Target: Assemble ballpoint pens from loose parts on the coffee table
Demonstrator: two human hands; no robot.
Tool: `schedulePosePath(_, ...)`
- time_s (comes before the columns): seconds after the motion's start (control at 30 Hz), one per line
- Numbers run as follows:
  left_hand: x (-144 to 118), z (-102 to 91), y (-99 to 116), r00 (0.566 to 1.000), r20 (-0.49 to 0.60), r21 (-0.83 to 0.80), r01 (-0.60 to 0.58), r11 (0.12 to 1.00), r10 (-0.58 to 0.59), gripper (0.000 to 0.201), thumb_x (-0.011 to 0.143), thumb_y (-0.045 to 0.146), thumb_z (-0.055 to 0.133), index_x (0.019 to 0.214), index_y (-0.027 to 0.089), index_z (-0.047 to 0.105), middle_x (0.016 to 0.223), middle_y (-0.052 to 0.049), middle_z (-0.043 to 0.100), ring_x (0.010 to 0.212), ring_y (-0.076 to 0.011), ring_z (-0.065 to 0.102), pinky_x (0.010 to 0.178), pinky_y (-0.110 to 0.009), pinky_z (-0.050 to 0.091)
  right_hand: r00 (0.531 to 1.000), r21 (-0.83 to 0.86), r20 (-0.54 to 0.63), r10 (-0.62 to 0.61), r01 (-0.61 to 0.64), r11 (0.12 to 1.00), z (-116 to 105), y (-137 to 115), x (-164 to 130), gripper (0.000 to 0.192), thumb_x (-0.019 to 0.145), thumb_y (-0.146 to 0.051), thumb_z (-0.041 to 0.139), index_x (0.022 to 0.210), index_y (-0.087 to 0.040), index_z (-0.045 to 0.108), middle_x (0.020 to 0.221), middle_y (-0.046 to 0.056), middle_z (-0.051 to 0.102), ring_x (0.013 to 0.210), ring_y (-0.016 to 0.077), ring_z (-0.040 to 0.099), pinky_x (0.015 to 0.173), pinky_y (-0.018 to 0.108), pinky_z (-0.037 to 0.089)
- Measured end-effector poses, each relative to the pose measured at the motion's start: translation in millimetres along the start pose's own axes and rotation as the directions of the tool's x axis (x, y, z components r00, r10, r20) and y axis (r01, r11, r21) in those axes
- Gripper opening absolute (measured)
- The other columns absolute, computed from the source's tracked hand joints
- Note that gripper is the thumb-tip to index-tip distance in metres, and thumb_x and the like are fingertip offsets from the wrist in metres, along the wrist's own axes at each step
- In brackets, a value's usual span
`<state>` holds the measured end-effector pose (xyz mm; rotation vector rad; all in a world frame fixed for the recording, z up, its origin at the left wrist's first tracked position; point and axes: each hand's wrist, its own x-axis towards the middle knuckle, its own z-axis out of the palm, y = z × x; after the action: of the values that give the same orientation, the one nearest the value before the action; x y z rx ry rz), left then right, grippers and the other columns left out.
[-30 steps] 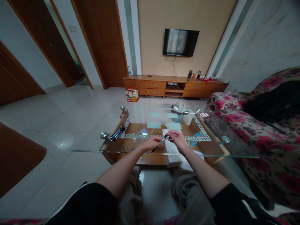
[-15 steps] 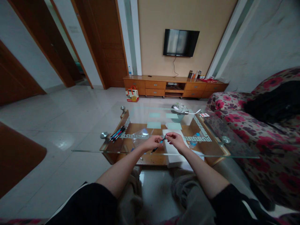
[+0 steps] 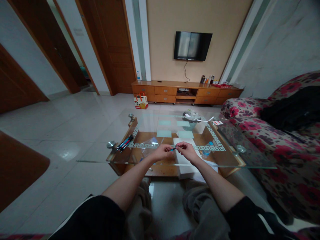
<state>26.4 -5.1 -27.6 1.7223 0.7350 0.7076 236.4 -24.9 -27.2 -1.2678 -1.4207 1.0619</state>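
Head view: left hand (image 3: 163,152) and right hand (image 3: 186,150) pinch one blue pen (image 3: 173,149) between them above the glass desk (image 3: 225,156); assembly looks unfinished, other pens (image 3: 125,142) lie untouched.

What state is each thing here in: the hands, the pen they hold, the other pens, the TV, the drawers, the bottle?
Left hand: closed on the pen.
Right hand: pinching the pen's other end.
Pen: held between both hands, above the glass table.
Spare pens: lying in a bunch on the table's left end.
TV: on the wall; whether on or off, cannot tell.
Cabinet drawers: shut.
Bottle: lying on its side under the glass.
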Motion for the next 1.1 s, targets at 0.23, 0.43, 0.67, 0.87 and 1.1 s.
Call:
schedulePosePath(0.23,-0.1,1.2,6.7,0.998,-0.059,0.083,0.023,0.996,-0.018,0.025,0.079,0.028,0.065,0.095,0.011,0.072,0.077,-0.002,0.065,0.063,-0.0109,0.051,0.060,-0.022,0.038,0.998,-0.075,0.052,-0.042,0.045,0.996,0.4,0.7,0.1,0.041,0.074,-0.054,0.071,0.085,-0.015,0.071,0.074,0.005,0.069,0.062,0.0145,0.058,0.056,0.025,0.046)
schedulePosePath(0.43,-1.2,3.5,5.0,0.996,-0.088,0.070,-0.012,0.997,0.019,0.031,0.078,0.032,0.070,0.103,0.014,0.066,0.083,-0.001,0.062,0.071,-0.0113,0.052,0.067,-0.023,0.041,0.990,-0.314,0.057,-0.128,0.139,0.939,0.1,-5.4,-5.6,0.036,0.083,-0.053,0.062,0.075,-0.018,0.067,0.068,0.002,0.067,0.061,0.0147,0.057,0.056,0.024,0.041)
schedulePosePath(0.67,-2.7,5.6,12.9,0.996,-0.084,0.088,-0.030,0.996,0.037,0.025,0.078,0.033,0.072,0.087,0.016,0.056,0.078,0.003,0.054,0.067,-0.0088,0.045,0.065,-0.021,0.039,0.988,-0.435,0.059,-0.140,0.152,0.887,-0.9,-8.0,-7.4,0.040,0.086,-0.054,0.057,0.069,-0.019,0.064,0.063,0.001,0.065,0.060,0.0147,0.056,0.055,0.023,0.038)
schedulePosePath(0.87,-1.6,5.8,14.2,0.996,-0.078,0.120,-0.028,0.992,0.037,0.024,0.077,0.033,0.072,0.083,0.015,0.056,0.075,0.003,0.053,0.066,-0.0092,0.045,0.064,-0.022,0.037,0.990,-0.475,0.075,-0.122,0.143,0.868,-1.3,-9.3,-8.2,0.047,0.088,-0.057,0.055,0.064,-0.018,0.064,0.058,0.001,0.064,0.055,0.0140,0.055,0.053,0.024,0.035)
schedulePosePath(1.1,-2.4,3.9,8.9,0.997,-0.055,0.153,-0.044,0.987,0.053,0.022,0.079,0.034,0.069,0.084,0.015,0.059,0.077,0.001,0.056,0.067,-0.0100,0.047,0.064,-0.022,0.038,0.990,-0.486,0.106,-0.096,0.136,0.863,-1.3,-14.1,-11.1,0.053,0.090,-0.060,0.051,0.060,-0.019,0.066,0.056,0.003,0.066,0.055,0.0158,0.058,0.054,0.025,0.037)
